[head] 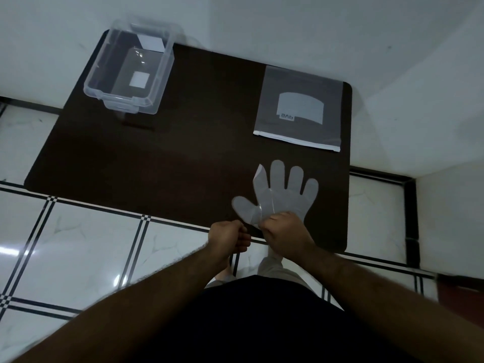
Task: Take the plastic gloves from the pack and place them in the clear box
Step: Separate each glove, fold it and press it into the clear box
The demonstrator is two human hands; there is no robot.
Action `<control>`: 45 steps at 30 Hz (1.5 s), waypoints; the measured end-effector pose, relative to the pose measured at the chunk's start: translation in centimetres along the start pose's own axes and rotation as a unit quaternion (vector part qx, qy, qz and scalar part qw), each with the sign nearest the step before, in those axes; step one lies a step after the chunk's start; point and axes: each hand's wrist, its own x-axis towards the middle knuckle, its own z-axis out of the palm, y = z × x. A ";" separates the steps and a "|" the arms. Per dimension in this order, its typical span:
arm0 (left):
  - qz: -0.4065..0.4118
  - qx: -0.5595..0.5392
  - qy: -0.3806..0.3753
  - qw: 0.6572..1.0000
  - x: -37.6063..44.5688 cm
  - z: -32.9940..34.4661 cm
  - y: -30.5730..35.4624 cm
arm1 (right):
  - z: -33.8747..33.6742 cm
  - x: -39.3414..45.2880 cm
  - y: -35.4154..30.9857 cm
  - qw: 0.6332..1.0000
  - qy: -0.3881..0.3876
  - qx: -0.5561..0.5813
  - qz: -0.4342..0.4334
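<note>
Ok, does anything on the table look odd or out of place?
Only one thing: the glove, pinched at its cuff by the right hand, has its index finger folded over. The box and pack sit neatly, nothing spilled.

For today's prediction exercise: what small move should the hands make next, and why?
Probably carry the plastic glove left toward the clear box. Both the right hand and left hand pinch its cuff, it is out of the pack, and the box holds no gloves.
</note>
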 end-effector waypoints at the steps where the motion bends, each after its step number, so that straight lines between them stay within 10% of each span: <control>1: -0.005 -0.006 -0.005 1.000 0.1 0.0 -0.2 | -0.1 0.0 -0.1 0.998 0.028 0.046 0.025; 13: 0.015 -0.098 -0.057 0.993 0.7 1.2 1.0 | -1.7 0.3 -0.4 0.905 0.037 0.366 0.215; 26: 0.102 0.090 -0.007 0.991 1.4 0.4 0.9 | -5.0 2.7 -1.1 0.739 0.092 0.509 0.432; 36: 0.179 0.188 0.060 0.964 0.8 0.8 1.1 | -7.9 3.6 0.9 0.729 0.079 0.506 0.455; 41: 0.439 0.331 0.144 0.823 -0.2 0.7 1.7 | -7.8 2.8 1.0 0.754 0.059 0.487 0.438; 45: 0.481 0.536 -0.039 0.693 0.2 1.9 4.2 | -8.0 2.6 0.8 0.748 0.064 0.497 0.435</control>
